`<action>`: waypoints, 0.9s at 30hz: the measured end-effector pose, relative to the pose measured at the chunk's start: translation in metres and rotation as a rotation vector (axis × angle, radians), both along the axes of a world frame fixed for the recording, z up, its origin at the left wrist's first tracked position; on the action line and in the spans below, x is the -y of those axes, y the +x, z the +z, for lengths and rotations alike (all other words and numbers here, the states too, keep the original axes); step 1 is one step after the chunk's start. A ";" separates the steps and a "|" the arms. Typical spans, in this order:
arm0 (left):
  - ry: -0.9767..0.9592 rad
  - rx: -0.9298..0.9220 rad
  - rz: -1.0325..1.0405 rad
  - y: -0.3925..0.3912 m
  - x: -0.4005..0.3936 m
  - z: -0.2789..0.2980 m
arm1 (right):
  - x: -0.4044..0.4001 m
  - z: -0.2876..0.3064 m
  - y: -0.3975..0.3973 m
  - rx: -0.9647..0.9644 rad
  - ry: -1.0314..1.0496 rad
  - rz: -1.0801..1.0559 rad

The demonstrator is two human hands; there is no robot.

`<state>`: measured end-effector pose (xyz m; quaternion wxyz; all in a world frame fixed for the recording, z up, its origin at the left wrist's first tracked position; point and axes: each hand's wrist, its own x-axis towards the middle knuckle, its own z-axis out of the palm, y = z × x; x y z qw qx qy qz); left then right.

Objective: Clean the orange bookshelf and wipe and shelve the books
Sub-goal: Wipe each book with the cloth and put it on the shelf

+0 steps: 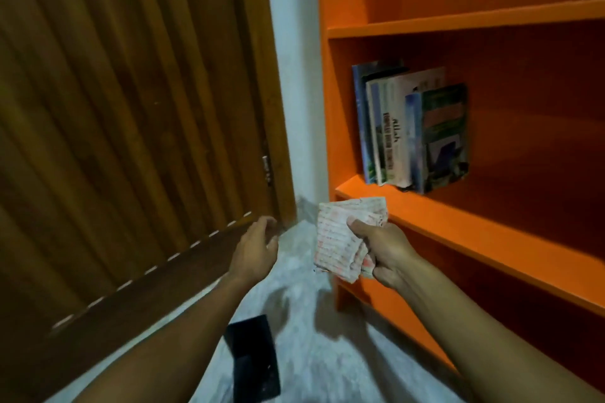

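Folded cloth (pixel 343 235) gripped in the right hand (pixel 384 253) — thumb pressed flat across the front, fingers (pixel 379 267) curled round behind, so that a broad pad of fabric faces outward. Held bunched like that, most likely, to present a thick wiping face instead of a loose trailing end. Raised just in front of the lip of the orange bookshelf (pixel 458 229), at the left end of the board that carries the books (pixel 412 131); touching that edge or only close to it — cannot tell.

Books standing upright in a small tight group, pushed up near the left wall of the bookshelf and well back from the front edge. Probably packed together there to stay upright with no bookend, which also leaves the long stretch of board to their right bare for wiping. Above and a little right of the cloth, clearly apart from the fingers; nothing in contact with them.

Left hand (pixel 258 242) out to the side near the foot of the wooden door (pixel 131 108), fingers loosely spread and holding nothing, apparently free for steadying or lifting a book. Dark flat phone-like slab (pixel 253 360) lying on the pale floor (pixel 311 353) between the forearms, clear of both hands.
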<state>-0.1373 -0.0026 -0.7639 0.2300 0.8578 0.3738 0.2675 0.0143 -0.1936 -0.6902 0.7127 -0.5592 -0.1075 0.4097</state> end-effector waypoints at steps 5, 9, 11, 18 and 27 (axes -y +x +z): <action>-0.204 -0.168 0.128 -0.084 -0.027 -0.068 | -0.046 -0.053 -0.036 -0.272 -0.064 0.063; -0.355 -0.304 0.159 -0.122 -0.041 -0.124 | -0.067 -0.090 -0.054 -0.338 -0.134 0.120; -0.392 -0.378 0.156 -0.130 -0.046 -0.147 | -0.070 -0.105 -0.057 -0.326 -0.175 0.159; -0.458 -0.513 0.144 -0.119 -0.053 -0.196 | -0.061 -0.136 -0.043 -0.238 -0.262 0.170; -0.384 -0.191 0.185 -0.118 -0.028 -0.220 | -0.057 -0.133 -0.040 -0.230 -0.213 0.174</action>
